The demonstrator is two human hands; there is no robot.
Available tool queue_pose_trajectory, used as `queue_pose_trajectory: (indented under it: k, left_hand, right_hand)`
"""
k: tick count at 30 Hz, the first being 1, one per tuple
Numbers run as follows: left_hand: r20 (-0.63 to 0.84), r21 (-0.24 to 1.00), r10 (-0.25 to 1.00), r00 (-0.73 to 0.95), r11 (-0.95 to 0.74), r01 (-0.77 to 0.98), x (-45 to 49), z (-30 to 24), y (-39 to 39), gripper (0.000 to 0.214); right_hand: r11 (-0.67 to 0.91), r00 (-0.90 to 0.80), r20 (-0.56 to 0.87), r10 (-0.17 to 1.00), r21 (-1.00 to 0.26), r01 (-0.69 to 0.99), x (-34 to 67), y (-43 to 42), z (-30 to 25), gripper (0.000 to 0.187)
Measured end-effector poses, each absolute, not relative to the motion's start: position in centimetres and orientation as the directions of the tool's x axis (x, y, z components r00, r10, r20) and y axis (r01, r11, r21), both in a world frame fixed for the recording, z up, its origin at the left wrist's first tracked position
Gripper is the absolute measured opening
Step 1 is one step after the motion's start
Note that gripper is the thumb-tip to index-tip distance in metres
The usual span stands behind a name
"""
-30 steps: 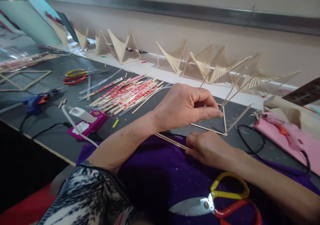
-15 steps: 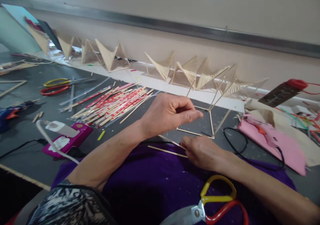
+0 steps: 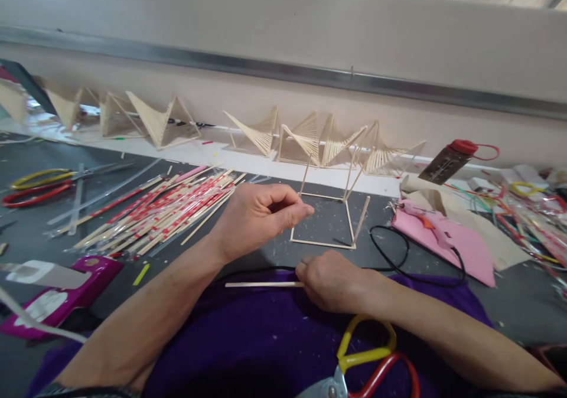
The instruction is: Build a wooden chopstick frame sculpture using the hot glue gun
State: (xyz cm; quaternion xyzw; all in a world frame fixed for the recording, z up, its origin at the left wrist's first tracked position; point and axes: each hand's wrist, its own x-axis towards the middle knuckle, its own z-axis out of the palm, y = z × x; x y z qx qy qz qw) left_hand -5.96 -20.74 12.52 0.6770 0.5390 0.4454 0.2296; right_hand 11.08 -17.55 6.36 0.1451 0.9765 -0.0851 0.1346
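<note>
My right hand (image 3: 334, 280), over the purple cloth (image 3: 212, 339), is closed around a thin wooden stick (image 3: 263, 284) that sticks out to the left. To its upper left, my left hand (image 3: 259, 218) hovers with thumb and curled index finger pinched; whether anything is between them I cannot make out. Just beyond both hands stands a square frame of wooden sticks (image 3: 323, 244) with uprights at its corners. Scissors (image 3: 367, 359) with one yellow and one red handle lie on the cloth below my right hand.
Wrapped chopsticks (image 3: 177, 209) lie in a heap on the left, near a magenta power strip (image 3: 95, 268) and another pair of scissors (image 3: 38, 188). Stick models (image 3: 301, 138) line the wall. At right are a pink glue gun (image 3: 432, 224) with its cord and a red-capped bottle (image 3: 449, 162).
The view has swung right, so things sit further left. Two sticks showed by my right hand before; one shows now, lying level. My left hand remains pinched.
</note>
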Motion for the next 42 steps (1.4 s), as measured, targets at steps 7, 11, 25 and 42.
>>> queue_pose_trajectory:
  k: [7,11,25,42]
  left_hand:
    - [0.44,0.895,0.841,-0.313,-0.385,0.223,-8.2,12.5,-19.0,0.015]
    - [0.215,0.974,0.95,-0.227,-0.191,0.124,-8.0,11.4,-17.8,0.026]
    - [-0.116,0.992,0.98,0.161,0.123,-0.034,-3.5,7.1,-18.3,0.032]
    - [-0.066,0.959,0.936,-0.346,-0.036,-0.282,-10.4,6.6,-14.1,0.028]
  right_hand:
    - [0.639,-0.897,-0.023,0.44,-0.694,0.332,15.3,-14.2,9.3,0.014]
    - [0.404,-0.826,0.097,0.555,-0.9,0.166,16.1,-13.1,8.6,0.028]
    - [0.336,-0.843,-0.098,0.529,-0.888,0.314,14.3,-13.4,5.9,0.044]
    - [0.564,-0.838,-0.228,0.495,-0.65,0.51,15.1,-13.1,5.7,0.041]
